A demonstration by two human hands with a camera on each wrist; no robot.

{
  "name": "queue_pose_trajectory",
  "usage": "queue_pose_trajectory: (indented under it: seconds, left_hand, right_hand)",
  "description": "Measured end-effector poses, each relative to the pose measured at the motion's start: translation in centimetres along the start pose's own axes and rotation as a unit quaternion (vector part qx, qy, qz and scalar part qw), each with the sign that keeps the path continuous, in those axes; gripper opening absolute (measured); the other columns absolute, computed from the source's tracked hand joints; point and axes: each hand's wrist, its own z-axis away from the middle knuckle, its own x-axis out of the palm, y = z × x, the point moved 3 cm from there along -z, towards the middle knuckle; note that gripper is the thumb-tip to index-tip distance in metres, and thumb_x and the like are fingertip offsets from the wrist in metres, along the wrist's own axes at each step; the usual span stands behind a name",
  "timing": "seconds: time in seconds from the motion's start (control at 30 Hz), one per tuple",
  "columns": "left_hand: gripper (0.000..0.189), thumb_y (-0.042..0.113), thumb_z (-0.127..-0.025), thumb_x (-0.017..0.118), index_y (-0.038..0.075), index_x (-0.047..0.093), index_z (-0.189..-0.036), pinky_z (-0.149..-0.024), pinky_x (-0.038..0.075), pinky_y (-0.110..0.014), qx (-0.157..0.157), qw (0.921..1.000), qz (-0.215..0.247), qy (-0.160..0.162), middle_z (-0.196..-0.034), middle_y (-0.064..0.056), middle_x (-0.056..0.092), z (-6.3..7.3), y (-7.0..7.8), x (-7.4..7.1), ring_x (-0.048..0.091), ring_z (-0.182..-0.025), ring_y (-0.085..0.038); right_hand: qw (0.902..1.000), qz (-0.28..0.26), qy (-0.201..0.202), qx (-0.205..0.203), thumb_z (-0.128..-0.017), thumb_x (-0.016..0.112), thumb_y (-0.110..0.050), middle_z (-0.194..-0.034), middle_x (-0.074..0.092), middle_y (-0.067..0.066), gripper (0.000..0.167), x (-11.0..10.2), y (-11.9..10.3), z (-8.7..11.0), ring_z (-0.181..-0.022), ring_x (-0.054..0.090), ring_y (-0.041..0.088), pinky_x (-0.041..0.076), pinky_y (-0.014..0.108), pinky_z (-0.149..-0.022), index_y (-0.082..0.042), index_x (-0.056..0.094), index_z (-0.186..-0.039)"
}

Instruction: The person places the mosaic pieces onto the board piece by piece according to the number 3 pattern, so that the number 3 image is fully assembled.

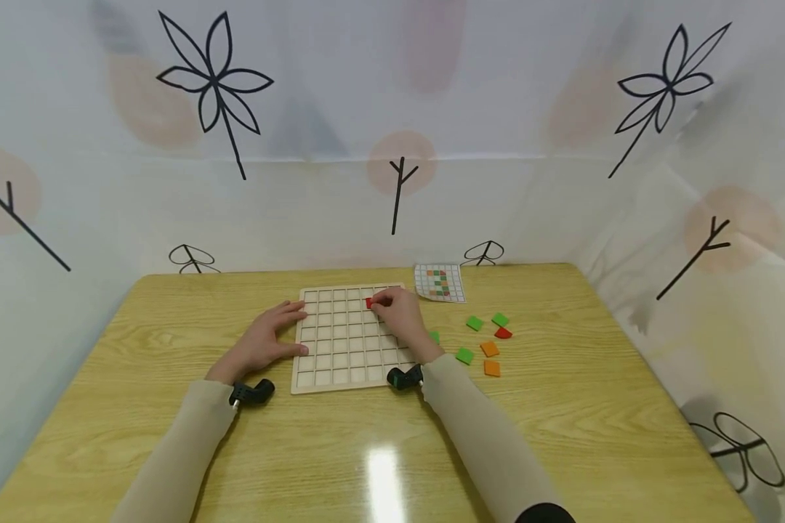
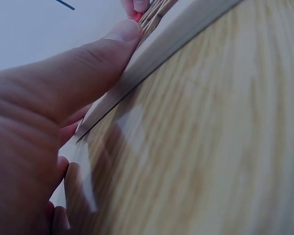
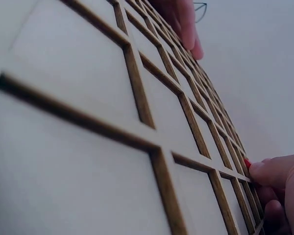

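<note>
A pale wooden board (image 1: 323, 361) with a grid of square recesses lies on the table. My right hand (image 1: 402, 317) pinches a small red tile (image 1: 369, 303) between thumb and fingertips over the board's far part. The tile's red edge (image 3: 247, 162) shows at the fingertips in the right wrist view; whether it sits in a recess, I cannot tell. My left hand (image 1: 262, 343) rests along the board's left edge with its fingers spread. In the left wrist view its thumb (image 2: 95, 61) lies on the board's rim.
Right of the board lie loose tiles: several green ones, such as one green tile (image 1: 464, 356), two orange tiles (image 1: 490, 349) and a red tile (image 1: 503, 333). One green tile (image 1: 435, 337) is partly covered by my right wrist. A printed pattern card (image 1: 456, 285) lies behind them.
</note>
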Motion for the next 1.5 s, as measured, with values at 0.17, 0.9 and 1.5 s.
queue_pose_trajectory:
  seconds: [0.17, 0.9, 1.5]
  left_hand:
    - [0.076, 0.038, -0.084, 0.080, 0.001, 0.051, -0.144, -0.116, 0.016, -0.062, 0.000, 1.0000, -0.001, 0.004, -0.158, -0.012, 0.035, -0.03, 0.00, -0.10, 0.019, -0.148, -0.039]
    - [0.076, 0.037, -0.086, 0.079, 0.002, 0.049, -0.146, -0.116, 0.016, -0.062, 0.003, 1.0000, -0.003, 0.002, -0.159, -0.010, 0.034, -0.12, -0.39, 0.04, 0.019, -0.148, -0.037]
    - [0.076, 0.037, -0.085, 0.080, 0.001, 0.050, -0.145, -0.115, 0.016, -0.062, 0.010, 0.9999, -0.002, 0.006, -0.158, -0.012, 0.034, -0.06, -0.30, 0.20, 0.019, -0.148, -0.039]
  right_hand:
    - [0.9998, 0.012, -0.002, -0.012, -0.094, 0.070, -0.009, -0.100, 0.070, 0.007, 0.008, -0.01, -0.28, 0.17, -0.088, 0.064, 0.022, 0.055, 0.038, -0.077, -0.006, 0.076, -0.099]
    - [0.9975, 0.066, -0.003, -0.026, -0.096, 0.067, -0.011, -0.108, 0.067, 0.006, 0.012, 0.12, -0.29, 0.01, -0.089, 0.064, 0.021, 0.054, 0.036, -0.076, -0.008, 0.078, -0.099]
    - [0.9967, 0.077, -0.014, -0.021, -0.094, 0.071, -0.013, -0.108, 0.066, 0.006, 0.013, 0.12, -0.22, 0.04, -0.094, 0.064, 0.023, 0.055, 0.036, -0.078, -0.009, 0.079, -0.103]
